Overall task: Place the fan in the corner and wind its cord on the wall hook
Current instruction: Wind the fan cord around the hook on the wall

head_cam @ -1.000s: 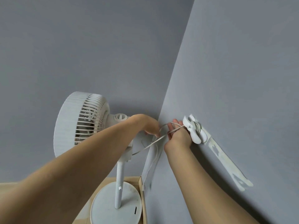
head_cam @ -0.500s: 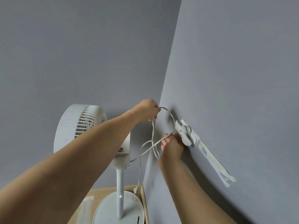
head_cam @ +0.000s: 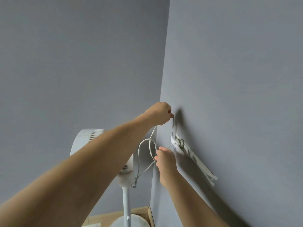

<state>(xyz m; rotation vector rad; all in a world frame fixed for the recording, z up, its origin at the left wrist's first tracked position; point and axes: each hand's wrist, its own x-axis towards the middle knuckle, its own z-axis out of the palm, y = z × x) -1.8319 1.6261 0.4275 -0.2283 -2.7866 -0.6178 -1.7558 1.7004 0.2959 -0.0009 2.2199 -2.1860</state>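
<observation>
A white pedestal fan [head_cam: 101, 141] is standing at the lower left of the corner, its ribbed head partly hidden behind the left forearm, its pole [head_cam: 126, 205] dropping to a round base [head_cam: 131, 222] at the bottom edge, where a strip of tan floor [head_cam: 105, 218] is showing. A small label [head_cam: 125, 168] is sitting on the back of the fan's housing, but its writing is too small to read. The left hand [head_cam: 158, 114] is reaching up just above and left of the hook, its fingers curled and pinching the white cord [head_cam: 150, 145] at the fingertips. From that pinch one strand is running down to the right onto the wall hook [head_cam: 177, 143], while another is dropping in a loose loop between the two hands and trailing on down to the back of the fan's motor housing. The right hand [head_cam: 164, 157] is sitting lower, just left of the hook and close against the right-hand wall [head_cam: 237, 79], its fingers appearing to hold the loop and a taut strand that is coming off the hook, though the grip itself is partly hidden. Several turns of cord are already lying wrapped around the hook, which is mounted on the right wall near the corner, with a white strip [head_cam: 201, 167] slanting down and right from it
</observation>
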